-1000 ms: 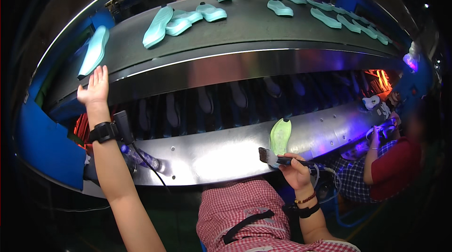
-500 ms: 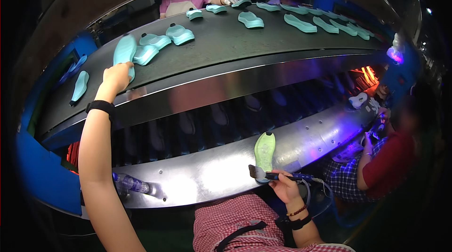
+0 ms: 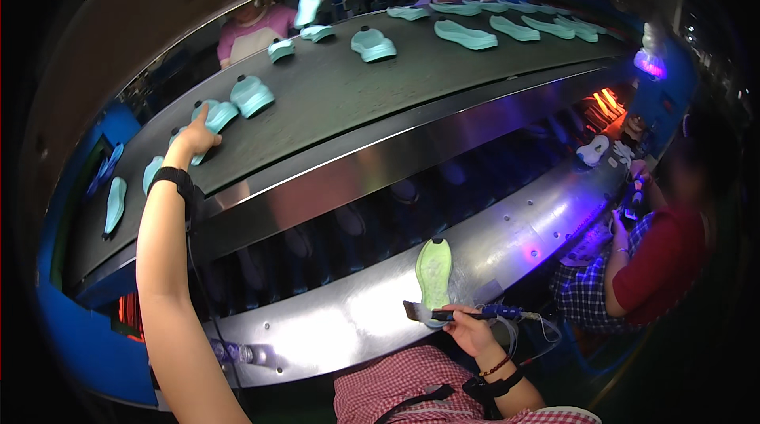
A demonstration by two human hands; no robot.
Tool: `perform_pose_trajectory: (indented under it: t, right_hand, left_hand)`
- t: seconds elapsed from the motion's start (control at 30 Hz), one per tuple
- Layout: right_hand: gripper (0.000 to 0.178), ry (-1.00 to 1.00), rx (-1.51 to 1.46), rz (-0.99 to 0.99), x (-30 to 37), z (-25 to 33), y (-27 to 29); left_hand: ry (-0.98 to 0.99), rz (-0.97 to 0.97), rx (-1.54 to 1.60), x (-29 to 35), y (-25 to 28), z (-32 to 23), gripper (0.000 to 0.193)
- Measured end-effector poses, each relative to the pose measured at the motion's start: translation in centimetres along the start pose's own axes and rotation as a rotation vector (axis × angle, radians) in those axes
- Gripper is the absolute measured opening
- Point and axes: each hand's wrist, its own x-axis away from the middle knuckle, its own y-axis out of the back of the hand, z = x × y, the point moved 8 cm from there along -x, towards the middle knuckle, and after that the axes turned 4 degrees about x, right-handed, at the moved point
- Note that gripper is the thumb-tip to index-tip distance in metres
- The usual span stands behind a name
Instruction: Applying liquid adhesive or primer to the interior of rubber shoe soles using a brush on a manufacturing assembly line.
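My left hand [image 3: 196,140] reaches over the dark conveyor belt, index finger stretched out against a teal shoe sole [image 3: 219,114]. A second teal sole is partly hidden under that hand. Beside my left wrist lies another teal sole [image 3: 152,175], partly covered by the arm. My right hand [image 3: 469,330] grips a flat brush [image 3: 412,311] with a dark handle, and tubing runs off its far end. The brush lies across the lower end of a light green sole [image 3: 435,269]. That sole rests on the metal ledge [image 3: 340,327], its dark-tipped end pointing away from me.
More teal soles [image 3: 465,34] are spread along the belt [image 3: 317,99]. Across it a person [image 3: 252,32] holds up a sole. At right, a person in red [image 3: 661,266] works under purple light. A clear bottle [image 3: 232,351] lies by my left arm. An orange glow [image 3: 606,107] shows under the belt.
My left hand has let go of the sole it held raised, and now touches another. Belt soles have shifted left and nearer. The person opposite has lifted a sole.
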Motion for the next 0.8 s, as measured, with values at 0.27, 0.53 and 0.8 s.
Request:
perform_pose_trajectory:
  t: [0.27,0.53,0.8]
  right_hand:
    - [0.025,-0.124,-0.032,-0.081,0.0,-2.3,2.4]
    - [0.026,-0.145,-0.042,-0.061,0.0,-3.0,3.7]
    - [0.026,-0.119,-0.041,-0.031,-1.1,-2.1,2.3]
  left_hand:
    - [0.026,-0.038,-0.214,-6.3,-2.6,2.3,0.078]
    - [-0.222,-0.123,-0.12,-4.8,-1.8,-2.1,0.057]
    - [-0.748,0.177,0.205,0.8,-4.4,-16.7,0.053]
